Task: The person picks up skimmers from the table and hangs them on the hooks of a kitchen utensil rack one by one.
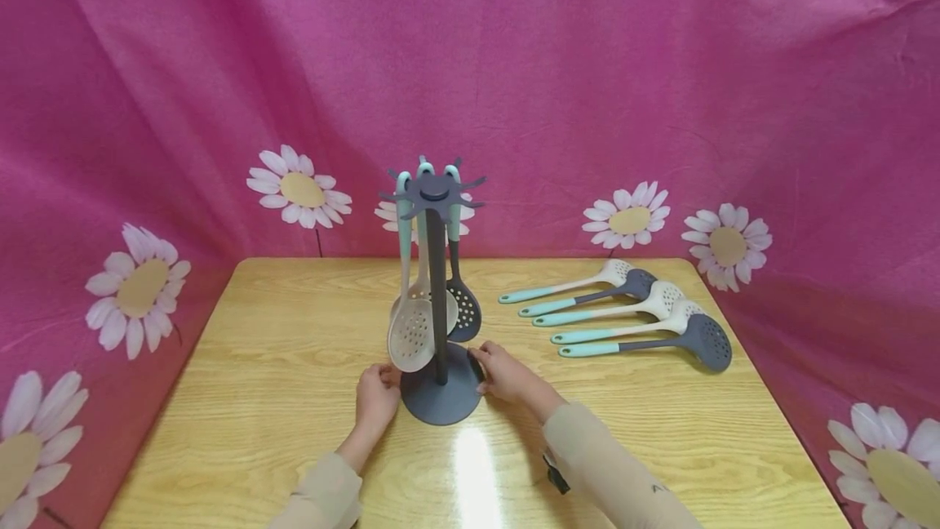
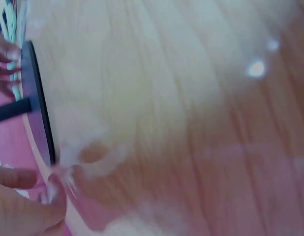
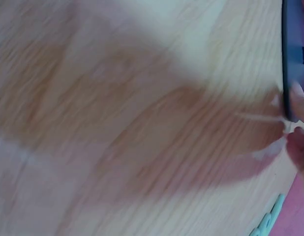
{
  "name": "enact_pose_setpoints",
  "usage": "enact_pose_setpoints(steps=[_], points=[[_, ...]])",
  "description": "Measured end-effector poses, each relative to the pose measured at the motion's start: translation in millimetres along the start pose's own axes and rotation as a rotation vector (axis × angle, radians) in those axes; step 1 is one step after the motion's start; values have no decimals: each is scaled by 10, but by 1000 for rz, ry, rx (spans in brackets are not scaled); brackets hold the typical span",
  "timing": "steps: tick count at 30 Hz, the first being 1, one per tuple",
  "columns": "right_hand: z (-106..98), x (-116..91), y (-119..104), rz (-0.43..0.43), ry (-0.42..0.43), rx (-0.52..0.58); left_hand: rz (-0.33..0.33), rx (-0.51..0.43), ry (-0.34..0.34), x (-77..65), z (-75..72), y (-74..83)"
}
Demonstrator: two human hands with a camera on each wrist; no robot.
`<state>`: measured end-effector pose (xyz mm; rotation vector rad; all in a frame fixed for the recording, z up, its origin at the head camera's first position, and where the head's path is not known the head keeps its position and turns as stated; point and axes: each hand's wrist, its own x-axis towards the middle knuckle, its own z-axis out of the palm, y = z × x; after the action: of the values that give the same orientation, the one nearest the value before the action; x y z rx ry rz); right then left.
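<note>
A dark grey utensil stand (image 1: 436, 292) rises from a round base (image 1: 441, 402) on the wooden table. From its hooks hang two beige skimmers, the front beige skimmer (image 1: 412, 337) partly covering the other, and a dark grey skimmer (image 1: 466, 313); all have mint handles. At the base's left rim is my left hand (image 1: 377, 395), its fingers and thumb bent about the edge. My right hand (image 1: 507, 374) grips the right rim, thumb and fingers around it. In the right wrist view the base (image 3: 294, 54) shows edge-on beside the right fingertips (image 3: 298, 101).
Several skimmers lie side by side at the table's right, heads toward the right edge; the nearest is a dark grey skimmer (image 1: 711, 343). A pink cloth (image 1: 514, 88) with daisies hangs behind and beside the table (image 1: 294, 349).
</note>
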<state>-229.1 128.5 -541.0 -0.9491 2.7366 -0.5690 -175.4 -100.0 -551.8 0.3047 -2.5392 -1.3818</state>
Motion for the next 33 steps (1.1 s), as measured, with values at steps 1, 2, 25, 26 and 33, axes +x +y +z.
enact_pose_setpoints(steps=[1, 2, 25, 26, 33], points=[[-5, -22, 11, -36, 31, -42, 1, -23, 44, 24, -33, -1], [-14, -45, 30, -78, 70, -85, 8, -51, 92, 49, -73, 8], [-651, -531, 1111, -118, 766, -350, 1143, -220, 619, 656, -1332, 1685], [-661, -560, 1147, -91, 769, -349, 1173, -201, 594, 656, -1359, 1739], [-639, -722, 1349, 15, 751, -332, 1298, -77, 486, 655, -1450, 2020]])
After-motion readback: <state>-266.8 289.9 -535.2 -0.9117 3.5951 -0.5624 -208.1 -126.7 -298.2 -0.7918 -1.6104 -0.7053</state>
